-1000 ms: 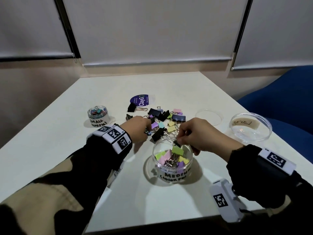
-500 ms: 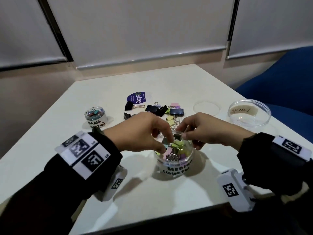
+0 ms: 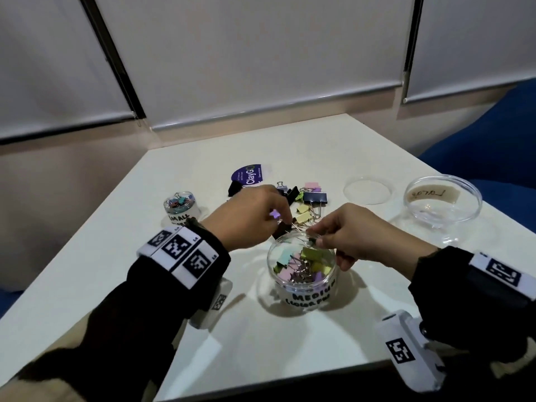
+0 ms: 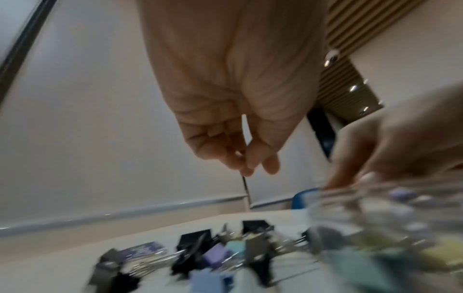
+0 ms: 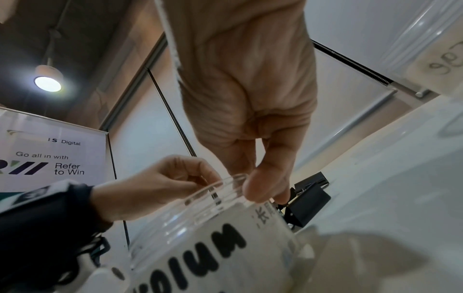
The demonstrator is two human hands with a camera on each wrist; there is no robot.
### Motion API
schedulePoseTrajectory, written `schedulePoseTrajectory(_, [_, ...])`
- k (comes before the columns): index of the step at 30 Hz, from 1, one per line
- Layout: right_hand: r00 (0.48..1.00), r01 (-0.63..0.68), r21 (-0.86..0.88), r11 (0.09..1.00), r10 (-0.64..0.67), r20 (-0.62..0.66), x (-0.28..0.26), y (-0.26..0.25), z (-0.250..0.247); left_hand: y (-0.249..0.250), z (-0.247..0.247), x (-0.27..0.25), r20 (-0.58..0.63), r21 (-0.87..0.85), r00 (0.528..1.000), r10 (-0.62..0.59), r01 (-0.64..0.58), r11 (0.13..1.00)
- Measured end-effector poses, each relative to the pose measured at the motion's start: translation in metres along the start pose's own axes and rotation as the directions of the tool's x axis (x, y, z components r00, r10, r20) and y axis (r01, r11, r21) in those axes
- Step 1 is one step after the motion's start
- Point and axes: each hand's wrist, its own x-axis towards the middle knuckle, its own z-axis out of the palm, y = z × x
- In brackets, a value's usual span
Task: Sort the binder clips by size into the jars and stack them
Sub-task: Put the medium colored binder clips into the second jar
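Observation:
The clear jar marked MEDIUM (image 3: 303, 281) stands in front of me, half full of pastel binder clips (image 3: 307, 261). My right hand (image 3: 314, 241) pinches a small dark clip (image 3: 311, 240) by its wire handles, just above the jar's far rim (image 5: 225, 183). My left hand (image 3: 285, 225) hovers over the loose pile of black and pastel clips (image 3: 309, 206). Its fingers (image 4: 250, 166) are curled together, and nothing shows between them. The pile (image 4: 215, 255) lies blurred below it. A small jar marked SMALL (image 3: 181, 207) holds tiny clips at the left.
A wide, empty clear jar labelled Large (image 3: 443, 204) stands at the right, with a clear lid (image 3: 367, 190) lying flat beside it. A purple ClayGo lid (image 3: 249, 176) lies behind the pile. A blue chair (image 3: 493, 146) is past the table's right edge.
My left hand has pulled back from the medium jar's mouth to the loose pile behind it. My right hand stays at the jar's rim with the dark clip. The head view has tilted.

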Motion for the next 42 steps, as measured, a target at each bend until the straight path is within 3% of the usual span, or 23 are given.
schedulePoseTrajectory(2, [1.000,-0.011,0.024,1.000,0.011,-0.004,-0.002,0.001,0.001,-0.014,0.000,0.011,-0.012,0.030,0.994,-0.105,0.105,0.994])
schedulePoseTrajectory(4, [1.000,-0.017,0.044,0.999,0.017,-0.003,-0.004,0.001,0.002,-0.029,0.007,0.020,0.055,0.081,0.982,-0.179,0.175,0.981])
schedulePoseTrajectory(10, [1.000,-0.028,0.055,0.998,0.028,-0.006,-0.003,0.002,0.004,-0.052,0.030,0.036,0.239,0.206,0.943,-0.231,0.183,0.961])
schedulePoseTrajectory(15, [0.999,-0.039,0.043,0.998,0.040,-0.020,-0.003,0.001,0.005,-0.059,0.039,0.035,0.192,0.240,0.941,-0.278,0.230,0.943])
schedulePoseTrajectory(21, [0.999,-0.043,0.012,0.999,0.043,-0.025,-0.005,-0.001,0.004,-0.051,0.038,0.031,0.194,0.162,0.931,-0.309,0.280,0.946])
schedulePoseTrajectory(24, [0.999,-0.050,0.020,0.999,0.051,-0.016,-0.005,-0.001,0.002,-0.044,0.016,0.020,0.098,0.040,0.956,-0.277,0.274,0.961])
schedulePoseTrajectory(27, [0.998,-0.056,0.026,0.998,0.056,0.001,-0.005,-0.002,0.000,-0.032,-0.012,0.003,-0.001,-0.198,0.970,-0.242,0.237,0.951])
schedulePoseTrajectory(30, [0.999,-0.047,0.006,0.999,0.047,0.006,-0.005,-0.004,-0.001,-0.015,-0.021,-0.014,0.054,-0.374,0.976,-0.211,0.216,0.902])
schedulePoseTrajectory(35, [0.999,-0.045,-0.024,0.999,0.045,0.008,-0.006,-0.007,0.000,0.014,-0.011,-0.025,0.105,-0.322,0.983,-0.149,0.175,0.930])
schedulePoseTrajectory(38, [0.999,-0.047,-0.034,0.998,0.047,0.004,-0.006,-0.008,0.001,0.030,-0.008,-0.026,0.111,-0.179,0.989,-0.098,0.117,0.977])
schedulePoseTrajectory(42, [0.999,-0.045,-0.034,0.998,0.045,0.013,-0.006,-0.009,0.001,0.045,-0.004,-0.018,0.208,-0.012,0.977,-0.037,0.040,0.999])
